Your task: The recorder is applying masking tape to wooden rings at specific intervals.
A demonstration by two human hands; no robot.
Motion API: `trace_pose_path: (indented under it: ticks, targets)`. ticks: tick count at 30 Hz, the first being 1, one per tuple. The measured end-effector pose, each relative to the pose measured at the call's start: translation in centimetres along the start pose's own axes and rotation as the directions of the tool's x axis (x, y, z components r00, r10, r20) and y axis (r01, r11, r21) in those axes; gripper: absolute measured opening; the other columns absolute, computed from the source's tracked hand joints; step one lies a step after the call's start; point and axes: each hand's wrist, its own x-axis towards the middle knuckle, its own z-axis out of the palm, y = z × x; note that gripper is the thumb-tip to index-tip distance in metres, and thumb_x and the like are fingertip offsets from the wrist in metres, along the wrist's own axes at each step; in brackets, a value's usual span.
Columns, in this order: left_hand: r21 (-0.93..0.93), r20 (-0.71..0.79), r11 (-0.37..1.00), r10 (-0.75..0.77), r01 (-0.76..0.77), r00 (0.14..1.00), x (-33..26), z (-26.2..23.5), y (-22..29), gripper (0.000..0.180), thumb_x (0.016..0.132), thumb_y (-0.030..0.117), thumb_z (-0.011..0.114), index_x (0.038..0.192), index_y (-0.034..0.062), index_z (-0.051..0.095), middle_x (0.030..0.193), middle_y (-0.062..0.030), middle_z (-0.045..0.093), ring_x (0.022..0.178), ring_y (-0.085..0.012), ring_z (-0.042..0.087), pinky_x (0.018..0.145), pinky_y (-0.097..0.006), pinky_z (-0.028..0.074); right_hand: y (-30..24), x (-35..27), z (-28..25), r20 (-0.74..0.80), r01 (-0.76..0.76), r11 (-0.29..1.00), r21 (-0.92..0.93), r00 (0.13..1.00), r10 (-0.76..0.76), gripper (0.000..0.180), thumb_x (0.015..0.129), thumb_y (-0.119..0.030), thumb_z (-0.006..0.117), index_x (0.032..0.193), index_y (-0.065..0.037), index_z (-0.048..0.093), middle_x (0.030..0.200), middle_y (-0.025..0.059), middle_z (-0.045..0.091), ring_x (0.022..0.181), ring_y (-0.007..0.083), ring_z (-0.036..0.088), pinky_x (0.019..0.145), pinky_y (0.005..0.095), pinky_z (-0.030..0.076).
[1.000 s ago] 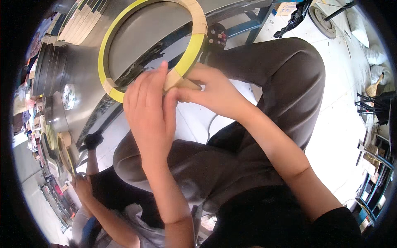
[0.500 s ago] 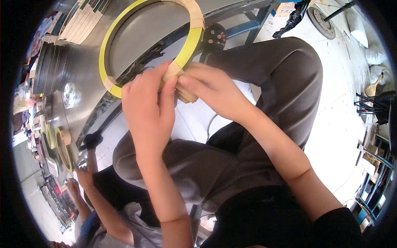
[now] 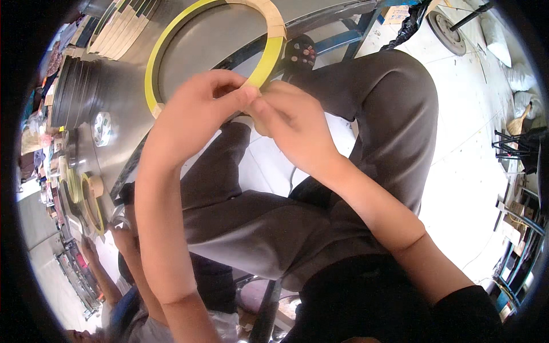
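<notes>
A large flat yellow ring (image 3: 269, 63) tilts over the metal table's near edge, with tan tape (image 3: 275, 28) wrapped round its far right stretch. Another tan band (image 3: 158, 108) shows at its lower left. My left hand (image 3: 191, 108) arches over the near rim, thumb and fingers pinched on the ring. Against it, my right hand (image 3: 297, 117) is closed at the same spot, its thumb pressed in and its fingers curled below the rim. A bit of tan tape (image 3: 261, 127) shows under the right fingers; most of it is hidden.
The metal table (image 3: 123, 86) holds a stack of tan-wrapped rings (image 3: 123, 31), dark rings (image 3: 77, 91) and a clear tape roll (image 3: 102, 128). At lower left, a co-worker's hands (image 3: 123, 237) are near another yellow ring (image 3: 91, 203). My legs (image 3: 394, 108) are below.
My left hand has swung over, its wrist and forearm shifting left and its elbow outward. The ring has shifted slightly right. Less tan tape shows at the near rim and under my right hand.
</notes>
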Motion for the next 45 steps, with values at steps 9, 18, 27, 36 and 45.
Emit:
trace_pose_path:
  ticks: [9, 18, 27, 36, 45]
  targets:
    - [-0.069, 0.057, 0.989, -0.127, 0.131, 0.990, 1.4, -0.7, -0.5, 0.033, 0.089, 0.030, 0.068, 0.098, -0.0011, 0.069, 0.080, -0.0006, 0.064, 0.075, -0.0086, 0.055, 0.070, -0.024, 0.043, 0.2, 0.0, 0.4, -0.097, 0.108, 0.962, -0.252, 0.986, -0.136, 0.011, 0.083, -0.013, 0.064, 0.079, -0.002, 0.065, 0.076, 0.0140, 0.058, 0.074, 0.0340, 0.059, 0.063, 0.0436, 0.046]
    - [-0.066, 0.032, 0.993, -0.092, 0.094, 0.995, 1.7, -0.9, 1.1, 0.032, 0.088, 0.027, 0.069, 0.098, -0.0026, 0.070, 0.080, -0.0011, 0.065, 0.075, -0.0077, 0.055, 0.069, -0.024, 0.043, -2.8, -0.7, 2.3, -0.135, 0.168, 0.962, -0.216, 0.971, -0.199, 0.009, 0.074, -0.004, 0.070, 0.080, -0.005, 0.064, 0.082, 0.0111, 0.058, 0.076, 0.0287, 0.058, 0.065, 0.0366, 0.046]
    - [-0.101, 0.111, 0.988, -0.109, 0.121, 0.988, 2.0, -1.9, 0.3, 0.026, 0.087, 0.021, 0.070, 0.092, -0.0045, 0.069, 0.080, -0.0053, 0.068, 0.072, -0.0097, 0.060, 0.068, -0.025, 0.047, -4.8, 6.6, -8.8, -0.071, 0.293, 0.710, -0.641, 0.898, -0.435, 0.022, 0.080, -0.009, 0.066, 0.102, -0.006, 0.065, 0.102, 0.0132, 0.059, 0.097, 0.0345, 0.054, 0.085, 0.0417, 0.045]
    - [-0.097, 0.175, 0.989, -0.093, 0.112, 0.980, 2.1, -2.6, 0.7, 0.028, 0.087, 0.023, 0.071, 0.095, -0.0046, 0.069, 0.079, -0.0059, 0.069, 0.073, -0.0109, 0.062, 0.071, -0.025, 0.048, 1.0, 21.6, -22.6, -0.051, 0.080, 0.279, -0.957, 0.899, -0.434, 0.023, 0.084, -0.018, 0.059, 0.106, -0.010, 0.063, 0.107, 0.0141, 0.062, 0.109, 0.0345, 0.056, 0.091, 0.0435, 0.049]
    - [-0.249, 0.167, 0.962, -0.070, 0.111, 0.983, 1.7, -2.7, 0.2, 0.035, 0.090, 0.021, 0.068, 0.112, -0.0063, 0.066, 0.089, -0.0068, 0.070, 0.080, -0.0114, 0.063, 0.075, -0.024, 0.048, -5.9, 14.9, -20.4, 0.026, 0.159, 0.128, -0.979, 0.720, -0.694, 0.041, 0.084, -0.031, 0.071, 0.116, -0.005, 0.062, 0.118, 0.0153, 0.062, 0.109, 0.0304, 0.054, 0.090, 0.0403, 0.044]
